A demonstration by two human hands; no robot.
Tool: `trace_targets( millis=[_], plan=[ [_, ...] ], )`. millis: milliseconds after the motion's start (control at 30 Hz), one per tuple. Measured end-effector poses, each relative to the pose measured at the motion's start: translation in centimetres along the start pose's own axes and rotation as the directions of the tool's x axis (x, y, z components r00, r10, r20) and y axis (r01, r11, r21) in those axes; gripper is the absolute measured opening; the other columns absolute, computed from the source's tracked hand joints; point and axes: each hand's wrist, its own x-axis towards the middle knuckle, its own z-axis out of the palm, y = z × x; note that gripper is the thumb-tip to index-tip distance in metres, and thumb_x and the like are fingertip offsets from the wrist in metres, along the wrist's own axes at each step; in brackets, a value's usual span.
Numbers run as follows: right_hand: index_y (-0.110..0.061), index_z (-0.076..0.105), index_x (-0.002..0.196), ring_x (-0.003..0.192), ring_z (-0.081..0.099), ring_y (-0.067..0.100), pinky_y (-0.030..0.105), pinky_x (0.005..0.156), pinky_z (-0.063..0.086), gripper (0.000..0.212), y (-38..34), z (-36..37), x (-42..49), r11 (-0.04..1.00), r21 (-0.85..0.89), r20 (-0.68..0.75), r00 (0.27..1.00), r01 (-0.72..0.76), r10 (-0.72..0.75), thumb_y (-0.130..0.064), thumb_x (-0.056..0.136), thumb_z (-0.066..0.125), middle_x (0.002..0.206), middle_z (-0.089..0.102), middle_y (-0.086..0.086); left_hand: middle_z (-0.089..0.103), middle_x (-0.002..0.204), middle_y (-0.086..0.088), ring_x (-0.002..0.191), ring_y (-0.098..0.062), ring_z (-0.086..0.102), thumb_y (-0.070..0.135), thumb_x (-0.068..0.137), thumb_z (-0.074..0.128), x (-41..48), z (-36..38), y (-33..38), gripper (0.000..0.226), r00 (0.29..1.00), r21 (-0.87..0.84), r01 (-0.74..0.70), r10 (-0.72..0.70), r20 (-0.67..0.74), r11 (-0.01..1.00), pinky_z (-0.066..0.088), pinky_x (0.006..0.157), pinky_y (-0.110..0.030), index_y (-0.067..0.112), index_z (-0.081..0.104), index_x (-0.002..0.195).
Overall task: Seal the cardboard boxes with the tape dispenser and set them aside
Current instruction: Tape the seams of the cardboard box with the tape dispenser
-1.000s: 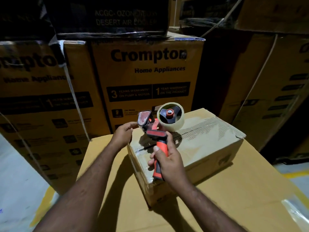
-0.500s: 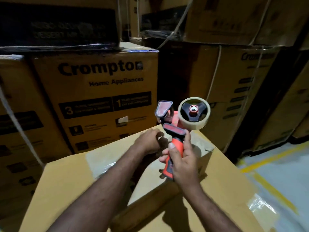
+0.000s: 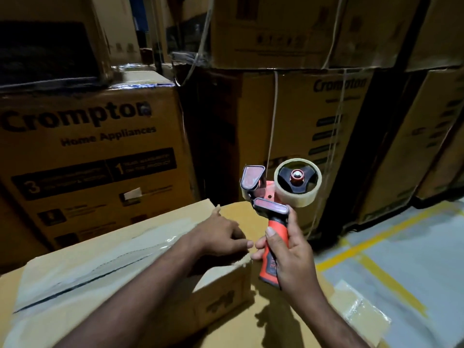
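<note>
One box (image 3: pixel 75 285) now left of dispenser (image 3: pixel 272 212)

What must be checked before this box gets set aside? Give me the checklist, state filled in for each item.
1. Tape strip laid along the top seam of the cardboard box: ok.
2. Tape dispenser lifted off the box: ok, the right hand grips its handle and holds it upright beside the box.
3. Left hand on the box: ok, it rests on the top near the right end.
4. Strip cut free from the tape roll: cannot tell.
5. Strip ends pressed down over the box's sides: cannot tell, hidden from this view.
6. Box firmly supported: ok, it sits on a larger carton.
</note>
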Motion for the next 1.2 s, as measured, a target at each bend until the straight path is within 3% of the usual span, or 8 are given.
trace_targets(
  millis=[100,233,300,433,633,800,1067,1200],
  plan=[
    [-0.051,0.019,0.152,0.072,0.069,0.03,0.043,0.072,0.059,0.077,0.3,-0.1,0.3,1.0,-0.029,0.035,0.999,-0.008,0.009,-0.035,0.089,0.059,0.084,0.068,0.013,0.074,0.117,0.006,0.113,-0.011,0.065,0.039,0.101,0.058,-1.9,-0.4,-0.4,0.028,0.949,-0.434,0.069,-0.194,-0.25,0.898,0.045,0.104,-0.031,0.023,0.076,0.116],
    [-0.052,0.021,0.153,0.069,0.068,0.023,0.048,0.071,0.059,0.073,0.7,0.6,0.0,0.988,-0.151,0.068,0.998,0.018,-0.008,-0.034,0.094,0.061,0.081,0.068,0.007,0.076,0.099,-0.017,0.09,-0.027,0.071,0.03,0.106,0.052,-3.3,-3.6,0.1,0.035,0.806,-0.97,-0.126,-0.548,-0.223,0.209,0.056,0.086,-0.04,0.003,0.073,0.104],
    [-0.052,0.019,0.152,0.065,0.065,0.013,0.042,0.066,0.058,0.072,0.9,1.2,-0.5,0.945,-0.32,0.092,0.995,0.062,-0.034,-0.03,0.098,0.061,0.078,0.068,0.002,0.073,0.096,-0.018,0.08,-0.024,0.068,0.049,0.107,0.04,-4.0,-5.7,-0.2,0.061,0.888,-0.995,-0.095,-0.455,-0.075,-0.02,0.058,0.081,-0.043,-0.002,0.072,0.107],
    [-0.049,0.008,0.152,0.072,0.056,0.008,0.019,0.058,0.043,0.07,0.8,1.8,-1.0,0.755,-0.639,0.144,0.987,0.146,-0.068,-0.048,0.098,0.053,0.087,0.062,-0.009,0.069,0.094,-0.021,0.072,-0.022,0.066,0.069,0.099,0.035,-5.1,-7.7,-0.1,0.081,0.954,-0.997,0.039,-0.296,0.057,-0.069,0.06,0.059,-0.033,-0.004,0.071,0.103],
    [-0.047,0.004,0.149,0.072,0.054,0.009,0.016,0.056,0.036,0.071,0.0,2.5,-0.9,0.673,-0.72,0.075,0.984,0.167,-0.164,-0.061,0.09,0.042,0.088,0.057,-0.012,0.07,0.104,-0.029,0.1,-0.039,0.071,0.05,0.095,0.063,-3.6,-7.6,0.1,0.058,0.928,-0.906,0.102,-0.289,0.235,-0.411,0.056,0.088,-0.06,-0.007,0.063,0.105],
    [-0.047,0.001,0.146,0.084,0.058,0.011,0.016,0.062,0.037,0.069,-0.6,2.5,-0.4,0.584,-0.786,0.093,0.973,0.203,-0.213,-0.05,0.097,0.05,0.099,0.056,-0.014,0.073,0.089,-0.014,0.079,-0.026,0.073,0.018,0.096,0.063,-1.4,-7.7,1.0,0.015,0.899,-0.942,0.146,-0.356,0.253,-0.302,0.063,0.077,-0.046,0.005,0.068,0.089],
    [-0.039,-0.002,0.149,0.099,0.062,0.022,0.037,0.077,0.055,0.074,-0.6,3.3,1.2,0.498,-0.84,0.115,0.968,0.215,-0.224,-0.043,0.1,0.053,0.115,0.065,0.005,0.068,0.073,-0.011,0.073,-0.021,0.071,-0.004,0.095,0.058,0.9,-8.6,-2.0,0.019,0.867,-0.973,0.193,-0.443,0.229,-0.126,0.064,0.067,-0.037,0.0,0.066,0.078],
    [-0.042,-0.001,0.155,0.101,0.06,0.019,0.038,0.081,0.054,0.075,-0.5,4.1,2.3,0.489,-0.853,0.133,0.982,0.184,-0.137,-0.044,0.102,0.051,0.12,0.063,0.002,0.071,0.081,-0.027,0.071,-0.033,0.071,-0.012,0.087,0.064,1.9,-8.6,-4.3,0.016,0.847,-0.973,0.149,-0.53,0.033,0.179,0.062,0.072,-0.041,-0.006,0.072,0.075]
  ],
)
